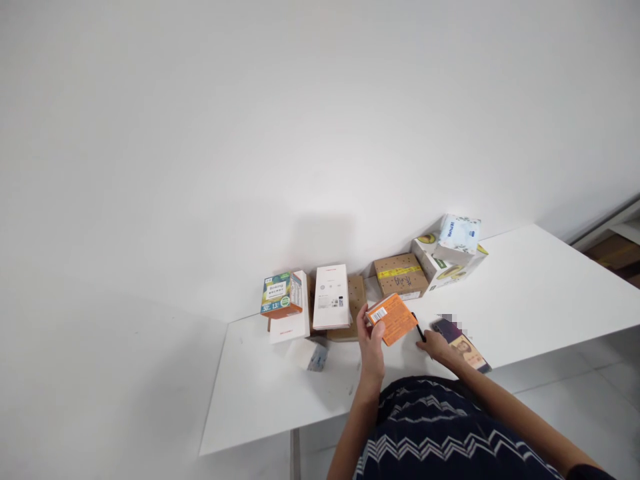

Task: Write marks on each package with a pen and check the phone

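My left hand (pixel 371 343) grips a small orange box (pixel 393 320) by its left side, thumb on the face with a white barcode label. The box is tilted and held above the table. In my right hand (pixel 436 347) is a black pen-like stick (pixel 419 328), its upper end close to the box's right edge. Whether the stick touches the box I cannot tell. Just right of my right hand, partly behind the forearm, a dark flat item with a picture (pixel 467 350) lies on the table.
Against the wall, the white table (pixel 250 393) bears a green-and-orange box (pixel 281 295), a white box (pixel 331 297), a brown carton with yellow tape (pixel 401 275) and an avocado-print carton (pixel 450 272) with a tissue pack (pixel 459 235) on top. A small packet (pixel 317 357) lies in front.
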The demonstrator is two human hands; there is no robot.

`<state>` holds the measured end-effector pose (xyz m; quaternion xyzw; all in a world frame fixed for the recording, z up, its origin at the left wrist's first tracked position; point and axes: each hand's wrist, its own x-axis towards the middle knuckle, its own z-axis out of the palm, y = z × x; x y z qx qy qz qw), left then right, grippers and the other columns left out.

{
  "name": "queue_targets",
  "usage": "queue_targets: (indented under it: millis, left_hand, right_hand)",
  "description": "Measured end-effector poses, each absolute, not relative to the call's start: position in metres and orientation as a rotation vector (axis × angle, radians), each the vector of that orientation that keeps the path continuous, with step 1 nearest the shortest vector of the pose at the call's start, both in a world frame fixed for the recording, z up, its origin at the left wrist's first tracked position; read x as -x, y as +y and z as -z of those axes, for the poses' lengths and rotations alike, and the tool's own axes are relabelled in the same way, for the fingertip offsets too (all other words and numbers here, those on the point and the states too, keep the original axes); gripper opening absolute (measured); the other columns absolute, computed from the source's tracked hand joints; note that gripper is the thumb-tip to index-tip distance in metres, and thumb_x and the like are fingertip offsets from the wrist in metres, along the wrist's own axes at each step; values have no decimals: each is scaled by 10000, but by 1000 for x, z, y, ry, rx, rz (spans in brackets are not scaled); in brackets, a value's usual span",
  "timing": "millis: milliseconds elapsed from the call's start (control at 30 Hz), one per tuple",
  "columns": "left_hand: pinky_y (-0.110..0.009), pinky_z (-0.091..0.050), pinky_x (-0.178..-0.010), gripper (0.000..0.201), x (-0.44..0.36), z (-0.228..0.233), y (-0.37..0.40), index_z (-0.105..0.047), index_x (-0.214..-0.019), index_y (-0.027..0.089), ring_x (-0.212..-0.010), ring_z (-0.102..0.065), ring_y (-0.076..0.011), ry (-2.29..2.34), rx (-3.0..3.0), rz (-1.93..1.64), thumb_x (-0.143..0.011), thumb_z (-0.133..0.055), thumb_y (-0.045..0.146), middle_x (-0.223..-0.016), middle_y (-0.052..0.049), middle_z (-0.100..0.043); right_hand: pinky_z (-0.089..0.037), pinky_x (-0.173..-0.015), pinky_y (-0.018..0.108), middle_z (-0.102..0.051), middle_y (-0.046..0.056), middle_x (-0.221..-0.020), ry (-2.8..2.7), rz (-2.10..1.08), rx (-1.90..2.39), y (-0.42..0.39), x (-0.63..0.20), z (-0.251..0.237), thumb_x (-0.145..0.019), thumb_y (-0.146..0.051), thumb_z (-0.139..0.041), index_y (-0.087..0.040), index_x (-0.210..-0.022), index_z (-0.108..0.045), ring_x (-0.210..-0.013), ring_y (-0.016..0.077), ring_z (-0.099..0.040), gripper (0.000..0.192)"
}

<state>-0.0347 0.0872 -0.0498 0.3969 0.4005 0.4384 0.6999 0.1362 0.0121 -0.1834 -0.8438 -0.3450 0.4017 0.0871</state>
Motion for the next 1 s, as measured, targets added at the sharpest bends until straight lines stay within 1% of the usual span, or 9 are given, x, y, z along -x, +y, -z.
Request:
queue_targets:
  millis: [133,200,333,433,567,700,767,900,1000]
  left_hand:
    - [-350,-455,-932,568,33,53,88,-493,-1257,222,-1037,-604,-212,892,-879,-974,-751,-669,408,-1152,-83,-635]
    - [-341,-449,-938,555,32,54,89,-486,-1261,224,-1040,-598,-203,888,-878,-973,-765,-659,403,-1155,-77,-631]
    - [-332,-453,-923,554,32,57,90,-478,-1266,227,-1030,-597,-197,894,-869,-968,-772,-653,407,-1138,-68,-628]
    - [-335,-458,-915,572,31,59,91,-481,-1268,224,-1028,-602,-203,910,-868,-967,-761,-662,418,-1129,-72,-629]
    - [-335,-461,-914,591,30,60,91,-482,-1269,223,-1033,-602,-206,927,-869,-954,-750,-669,434,-1145,-78,-627]
    - [-330,-463,-909,581,30,59,91,-490,-1264,233,-1028,-603,-199,924,-874,-962,-752,-671,437,-1152,-71,-626]
    - [-326,-466,-902,574,30,59,91,-499,-1258,238,-1023,-606,-198,928,-869,-968,-749,-673,439,-1145,-66,-630]
    - [-337,-460,-920,566,31,62,92,-499,-1256,239,-1033,-605,-201,941,-871,-984,-753,-670,431,-1140,-66,-627]
    - [-348,-450,-938,560,31,63,93,-488,-1258,236,-1044,-597,-201,950,-882,-979,-761,-669,419,-1152,-75,-617]
  right_hand:
    - [-487,-806,350,-661,104,-1009,-1071,-1061,2595,3,-143,187,-904,-315,-573,-124,-1045,-624,-899,201,-636,244]
    - [-455,-812,356,-641,151,-1070,-1075,-940,2647,-6,-147,187,-905,-308,-533,-128,-1085,-610,-955,240,-619,266]
    - [-374,-901,533,-498,220,-1310,-1002,-682,2811,-32,-156,189,-862,-339,-551,-172,-1273,-512,-1171,380,-478,445]
    - [-354,-918,577,-449,227,-1375,-931,-633,2850,-49,-161,193,-837,-360,-571,-179,-1365,-451,-1198,420,-435,571]
    - [-377,-932,548,-481,220,-1361,-888,-680,2764,-57,-162,197,-847,-352,-523,-159,-1387,-453,-1195,412,-442,578]
    - [-327,-977,607,-494,217,-1353,-766,-718,2660,-55,-165,193,-800,-324,-540,-180,-1343,-504,-1238,426,-416,562]
    - [-322,-986,617,-554,204,-1277,-662,-773,2579,-53,-168,187,-763,-324,-566,-195,-1300,-540,-1223,426,-448,554]
    - [-491,-869,495,-687,140,-1006,-458,-987,2277,-48,-173,167,-766,-463,-548,-204,-1231,-570,-1004,342,-640,533]
    - [-562,-768,406,-713,144,-1009,-338,-1139,1966,-43,-168,135,-825,-588,-399,-179,-1174,-586,-907,277,-693,569]
